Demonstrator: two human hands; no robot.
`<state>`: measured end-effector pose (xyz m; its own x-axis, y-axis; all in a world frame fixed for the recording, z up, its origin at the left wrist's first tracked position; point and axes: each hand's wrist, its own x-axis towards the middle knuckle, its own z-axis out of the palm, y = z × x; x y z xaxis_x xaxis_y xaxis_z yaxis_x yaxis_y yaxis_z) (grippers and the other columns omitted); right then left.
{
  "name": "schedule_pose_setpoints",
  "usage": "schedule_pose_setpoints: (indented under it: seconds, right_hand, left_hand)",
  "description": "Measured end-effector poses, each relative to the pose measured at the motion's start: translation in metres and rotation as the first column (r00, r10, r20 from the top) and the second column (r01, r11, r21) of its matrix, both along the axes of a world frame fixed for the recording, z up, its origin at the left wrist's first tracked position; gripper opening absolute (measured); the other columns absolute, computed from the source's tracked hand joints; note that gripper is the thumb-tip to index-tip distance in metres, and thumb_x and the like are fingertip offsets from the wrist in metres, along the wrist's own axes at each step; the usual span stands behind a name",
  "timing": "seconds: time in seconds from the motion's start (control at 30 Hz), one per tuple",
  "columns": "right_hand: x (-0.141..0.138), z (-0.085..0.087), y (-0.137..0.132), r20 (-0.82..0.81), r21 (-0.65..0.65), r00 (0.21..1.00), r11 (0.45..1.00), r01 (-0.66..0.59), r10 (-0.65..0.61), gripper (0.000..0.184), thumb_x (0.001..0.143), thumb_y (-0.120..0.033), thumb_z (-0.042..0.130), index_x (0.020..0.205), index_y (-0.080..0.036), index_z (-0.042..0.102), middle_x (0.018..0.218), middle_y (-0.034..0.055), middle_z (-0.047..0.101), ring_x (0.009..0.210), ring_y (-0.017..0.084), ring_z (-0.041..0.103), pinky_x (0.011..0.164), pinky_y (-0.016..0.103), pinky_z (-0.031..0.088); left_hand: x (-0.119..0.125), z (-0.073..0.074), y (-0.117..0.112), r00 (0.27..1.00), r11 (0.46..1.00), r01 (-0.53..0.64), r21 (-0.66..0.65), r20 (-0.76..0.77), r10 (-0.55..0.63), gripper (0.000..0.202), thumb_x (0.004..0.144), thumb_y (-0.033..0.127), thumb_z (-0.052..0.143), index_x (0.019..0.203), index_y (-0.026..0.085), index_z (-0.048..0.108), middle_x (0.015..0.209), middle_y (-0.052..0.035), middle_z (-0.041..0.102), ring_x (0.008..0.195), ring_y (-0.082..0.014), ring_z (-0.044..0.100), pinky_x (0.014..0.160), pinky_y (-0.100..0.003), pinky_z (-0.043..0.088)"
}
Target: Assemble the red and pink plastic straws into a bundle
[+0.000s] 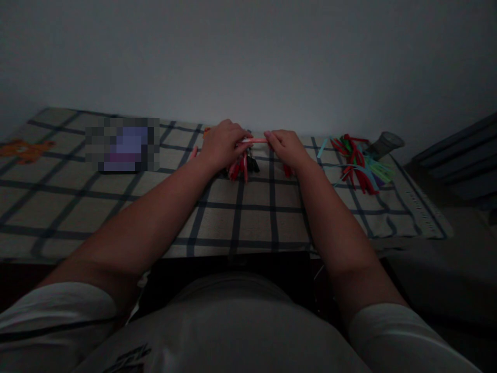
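Note:
Both of my hands are at the far side of a table covered with a checked cloth (pixel 252 217). My left hand (pixel 223 142) and my right hand (pixel 285 145) each pinch one end of a thin pink strip (pixel 256 140) stretched level between them. Below the left hand lies a small bunch of red, pink and dark strips (pixel 243 167) on the cloth. The fingers of both hands are closed on the strip.
A loose pile of red, green and light blue strips (pixel 359 160) lies at the right, beside a grey cup (pixel 384 142) on its side. A blurred purple patch (pixel 122 144) is at the left. An orange figure (pixel 23 150) is printed on the cloth. A wall stands behind.

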<state>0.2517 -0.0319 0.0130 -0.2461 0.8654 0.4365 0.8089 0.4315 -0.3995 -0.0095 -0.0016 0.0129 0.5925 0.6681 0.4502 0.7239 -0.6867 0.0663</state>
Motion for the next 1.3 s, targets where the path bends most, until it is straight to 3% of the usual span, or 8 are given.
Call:
schedule_pose_setpoints:
  seconds: [0.2,0.63,1.07,1.3]
  right_hand:
    - [0.000,-0.001,0.001,0.004,0.018,1.000,1.000,-0.012,0.012,0.089,0.112,-0.101,0.021,0.083,-0.028,0.062,0.078,0.0068,0.059,0.085,0.028,0.059,0.088,0.043,0.050]
    - [-0.003,0.000,-0.004,-0.019,0.048,0.999,0.998,-0.038,0.039,0.070,0.120,-0.085,0.038,0.097,-0.027,0.068,0.089,0.0076,0.069,0.091,0.028,0.061,0.085,0.040,0.047]
    - [-0.003,0.002,-0.003,0.008,0.030,0.999,0.998,-0.048,0.048,0.076,0.118,-0.091,0.032,0.087,-0.028,0.062,0.082,0.0073,0.064,0.090,0.029,0.061,0.087,0.042,0.048]
    - [-0.006,0.006,-0.008,-0.016,0.036,0.999,0.998,-0.042,0.043,0.084,0.111,-0.103,0.028,0.080,-0.030,0.054,0.074,0.0053,0.058,0.086,0.028,0.060,0.083,0.042,0.047]
  left_hand:
    - [-0.001,-0.001,0.000,0.999,1.000,-0.012,-0.002,0.035,0.012,0.041,0.120,0.048,0.062,0.146,0.030,0.087,0.129,-0.0111,0.087,0.129,-0.0308,0.072,0.102,-0.040,0.053]
    - [0.001,0.004,-0.007,1.000,0.999,-0.029,0.016,-0.011,0.029,0.050,0.125,0.055,0.048,0.131,0.028,0.090,0.117,-0.0116,0.087,0.118,-0.0304,0.075,0.092,-0.038,0.051]
    - [0.001,0.007,-0.009,0.998,1.000,-0.026,-0.016,-0.059,0.025,0.050,0.127,0.051,0.046,0.134,0.027,0.089,0.127,-0.0124,0.088,0.126,-0.0316,0.074,0.101,-0.039,0.052]
    - [0.001,0.005,-0.007,0.998,1.000,-0.019,-0.005,-0.061,0.018,0.051,0.127,0.051,0.045,0.135,0.027,0.089,0.129,-0.0134,0.087,0.129,-0.0321,0.073,0.105,-0.041,0.052]
